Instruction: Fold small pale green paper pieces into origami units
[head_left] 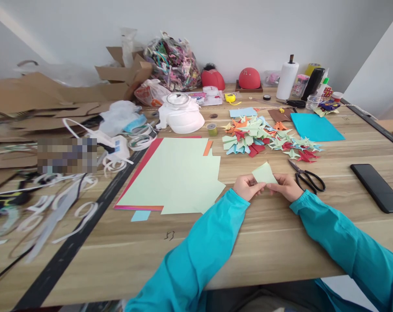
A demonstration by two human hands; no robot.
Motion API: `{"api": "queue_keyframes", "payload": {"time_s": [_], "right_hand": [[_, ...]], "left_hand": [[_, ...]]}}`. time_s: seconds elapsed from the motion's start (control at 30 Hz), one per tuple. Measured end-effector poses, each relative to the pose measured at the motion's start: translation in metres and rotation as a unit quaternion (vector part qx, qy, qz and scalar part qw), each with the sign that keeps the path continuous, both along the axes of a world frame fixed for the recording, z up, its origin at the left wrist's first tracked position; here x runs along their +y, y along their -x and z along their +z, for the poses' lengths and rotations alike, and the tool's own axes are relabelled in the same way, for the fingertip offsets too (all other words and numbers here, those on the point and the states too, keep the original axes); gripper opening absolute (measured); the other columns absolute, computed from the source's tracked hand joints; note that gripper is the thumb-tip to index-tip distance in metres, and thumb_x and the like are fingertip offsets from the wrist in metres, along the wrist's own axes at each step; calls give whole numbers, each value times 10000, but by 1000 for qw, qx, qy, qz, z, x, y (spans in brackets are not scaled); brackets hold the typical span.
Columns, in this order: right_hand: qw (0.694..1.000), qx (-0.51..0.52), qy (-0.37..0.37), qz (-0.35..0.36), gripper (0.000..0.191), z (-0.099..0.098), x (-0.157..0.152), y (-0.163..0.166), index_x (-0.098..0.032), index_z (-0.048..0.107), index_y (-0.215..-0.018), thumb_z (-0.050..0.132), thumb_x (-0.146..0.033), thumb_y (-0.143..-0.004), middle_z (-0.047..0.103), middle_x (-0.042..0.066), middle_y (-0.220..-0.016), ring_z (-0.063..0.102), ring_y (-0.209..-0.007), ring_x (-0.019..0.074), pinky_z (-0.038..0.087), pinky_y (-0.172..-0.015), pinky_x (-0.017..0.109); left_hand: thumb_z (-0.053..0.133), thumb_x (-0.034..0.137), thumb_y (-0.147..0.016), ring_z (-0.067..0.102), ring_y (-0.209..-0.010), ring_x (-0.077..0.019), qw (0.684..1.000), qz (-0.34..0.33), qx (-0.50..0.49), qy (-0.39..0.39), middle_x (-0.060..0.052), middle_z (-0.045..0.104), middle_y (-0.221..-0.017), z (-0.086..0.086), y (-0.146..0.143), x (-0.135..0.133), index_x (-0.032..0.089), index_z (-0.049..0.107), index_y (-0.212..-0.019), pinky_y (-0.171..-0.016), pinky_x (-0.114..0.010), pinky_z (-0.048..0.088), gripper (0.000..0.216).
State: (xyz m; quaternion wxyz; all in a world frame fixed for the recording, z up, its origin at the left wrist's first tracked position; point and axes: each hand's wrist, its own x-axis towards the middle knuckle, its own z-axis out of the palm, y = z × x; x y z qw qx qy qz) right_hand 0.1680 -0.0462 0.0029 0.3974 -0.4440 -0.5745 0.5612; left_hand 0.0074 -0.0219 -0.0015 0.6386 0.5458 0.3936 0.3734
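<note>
A small pale green square of paper is held just above the table between both hands. My left hand pinches its lower left edge, thumb on top. My right hand grips the lower right corner, and the two thumbs nearly meet at the bottom. Close to my right hand lie black-handled scissors. Beyond the hands is a pile of folded paper cranes in green, red, orange and blue. To the left, larger pale green sheets rest over red and orange ones.
A black phone lies at the right. Behind are turquoise sheets, a thread spool, a white bundle and a yellow tape measure. Cardboard, cables and a white power strip crowd the left side.
</note>
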Motion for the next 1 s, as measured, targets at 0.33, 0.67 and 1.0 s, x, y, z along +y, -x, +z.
{"api": "queue_keyframes", "payload": {"time_s": [0.33, 0.67, 1.0], "right_hand": [[1000, -15, -4, -9, 284, 1, 0, -1, -133, 597, -661, 658, -410, -664, 598, 0, -554, 512, -516, 108, 392, -518, 243], [998, -40, 34, 22, 301, 4, -2, -2, -113, 630, -662, 680, -410, -641, 612, 10, -513, 533, -457, 103, 386, -453, 218], [998, -23, 42, 41, 238, 3, -1, -4, -120, 635, -631, 648, -356, -659, 621, 16, -502, 540, -463, 103, 432, -499, 228]], "left_hand": [[749, 383, -496, 475, -361, -74, 999, 7, -27, 21, 2, 559, -467, -2, 1, 4, 94, 581, -598, -358, -203, 383, 349], [696, 427, -574, 495, -413, -82, 999, -34, 3, -5, -11, 566, -483, -3, 1, -1, 94, 601, -618, -418, -212, 414, 349], [654, 477, -616, 488, -440, -76, 997, -66, 12, -45, -25, 581, -528, -6, 1, 0, 106, 604, -615, -427, -195, 409, 375]]}}
